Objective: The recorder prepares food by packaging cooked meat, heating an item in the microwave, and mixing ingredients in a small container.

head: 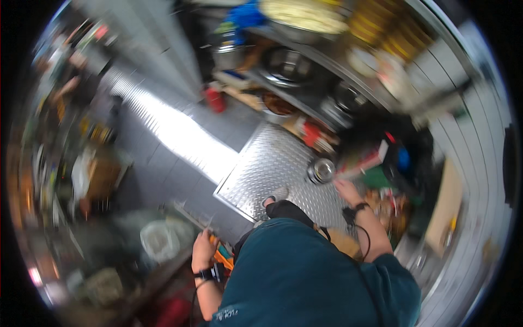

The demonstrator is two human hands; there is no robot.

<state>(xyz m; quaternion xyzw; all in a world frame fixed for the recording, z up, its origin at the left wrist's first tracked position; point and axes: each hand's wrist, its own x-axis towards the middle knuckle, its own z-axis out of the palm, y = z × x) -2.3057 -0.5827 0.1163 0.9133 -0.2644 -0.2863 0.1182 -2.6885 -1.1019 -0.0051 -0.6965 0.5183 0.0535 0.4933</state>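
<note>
My left hand (204, 247) hangs low at my left side, its fingers partly curled. Just beyond it shows an orange object (222, 258) with a bit of teal; blur hides whether I grip it. My right hand (346, 191) reaches out to the right over the metal plate floor. Close by its fingertips is a shiny round metal container (321, 171), and I cannot tell if they touch. A box with red and white sides (365, 159) lies just beyond that hand. Both wrists wear dark straps with cables.
Steel shelving (318, 57) holds metal pots and a large basin of pale food (304, 16). A red container (215, 99) stands on the tiles. The raised tread plate (278, 163) has an edge at its left. Blurred people (65, 77) are at far left; a white plastic bag (159, 241) lies nearer.
</note>
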